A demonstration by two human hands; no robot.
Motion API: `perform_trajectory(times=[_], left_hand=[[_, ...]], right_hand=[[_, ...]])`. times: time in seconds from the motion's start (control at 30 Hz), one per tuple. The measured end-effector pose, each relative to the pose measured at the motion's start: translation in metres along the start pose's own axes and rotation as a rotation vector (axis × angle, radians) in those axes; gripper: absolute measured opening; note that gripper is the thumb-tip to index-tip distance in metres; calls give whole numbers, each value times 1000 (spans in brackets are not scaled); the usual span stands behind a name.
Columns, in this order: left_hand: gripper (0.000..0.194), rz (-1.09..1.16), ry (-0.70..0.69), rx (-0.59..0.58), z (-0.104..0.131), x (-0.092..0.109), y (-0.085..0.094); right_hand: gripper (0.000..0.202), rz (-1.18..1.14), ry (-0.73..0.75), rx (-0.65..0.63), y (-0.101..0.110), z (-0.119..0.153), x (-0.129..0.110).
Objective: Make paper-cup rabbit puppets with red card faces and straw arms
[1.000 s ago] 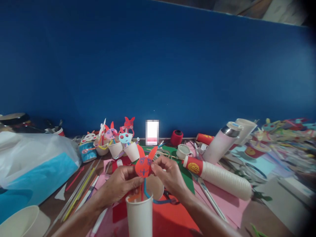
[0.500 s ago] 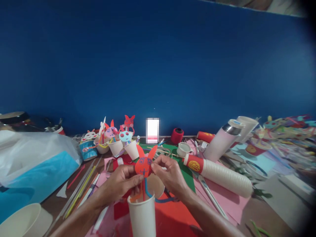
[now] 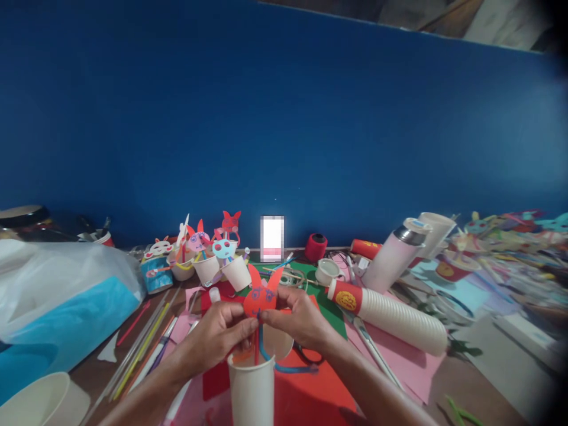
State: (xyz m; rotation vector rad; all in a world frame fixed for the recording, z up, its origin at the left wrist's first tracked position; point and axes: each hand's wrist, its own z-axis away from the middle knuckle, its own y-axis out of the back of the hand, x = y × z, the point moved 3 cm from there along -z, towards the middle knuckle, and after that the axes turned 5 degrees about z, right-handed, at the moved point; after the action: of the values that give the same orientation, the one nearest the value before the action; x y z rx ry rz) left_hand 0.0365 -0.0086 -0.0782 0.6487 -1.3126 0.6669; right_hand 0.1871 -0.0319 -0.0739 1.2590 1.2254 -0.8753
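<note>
A red paper face with two pointed ears (image 3: 258,297) and drawn eyes stands above a white paper cup (image 3: 252,387). My left hand (image 3: 224,331) pinches its left lower edge between thumb and fingers. On the opposite side my right hand (image 3: 299,316) grips the face, thumb in front near the chin and fingers behind. Below the face, a blue pipe cleaner (image 3: 295,369) bends out over the cup's rim to the right, and red and orange stems go down into the cup. A round brown cup opening or disc (image 3: 277,341) shows behind.
Finished cup figures (image 3: 224,249) stand at the back left. Pipe cleaners (image 3: 142,346) lie left, beside a plastic bag (image 3: 75,296). A stack of paper cups (image 3: 399,316), a flask (image 3: 394,254) and scissors (image 3: 310,355) are to the right. A white bowl (image 3: 44,402) sits front left.
My right hand has shifted from the face's right edge to a lower grip, its thumb now across the front near the chin. The left hand keeps its hold. The view has tilted slightly.
</note>
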Motion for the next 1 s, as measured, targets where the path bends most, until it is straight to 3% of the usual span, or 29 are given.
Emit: perform_trajectory(times=[0.23, 0.6, 0.77, 1.0], left_hand=[[35, -13, -5, -58, 0, -2, -3], [33, -34, 32, -49, -1, -6, -1], [28, 42, 54, -150, -1, -6, -3], [28, 24, 80, -67, -1, -9, -2]], right_hand=[[10, 12, -111, 30, -2, 3, -1], [14, 31, -60, 73, -5, 4, 2], [11, 55, -57, 83, -3, 3, 0], [6, 147, -64, 109, -1, 5, 0]])
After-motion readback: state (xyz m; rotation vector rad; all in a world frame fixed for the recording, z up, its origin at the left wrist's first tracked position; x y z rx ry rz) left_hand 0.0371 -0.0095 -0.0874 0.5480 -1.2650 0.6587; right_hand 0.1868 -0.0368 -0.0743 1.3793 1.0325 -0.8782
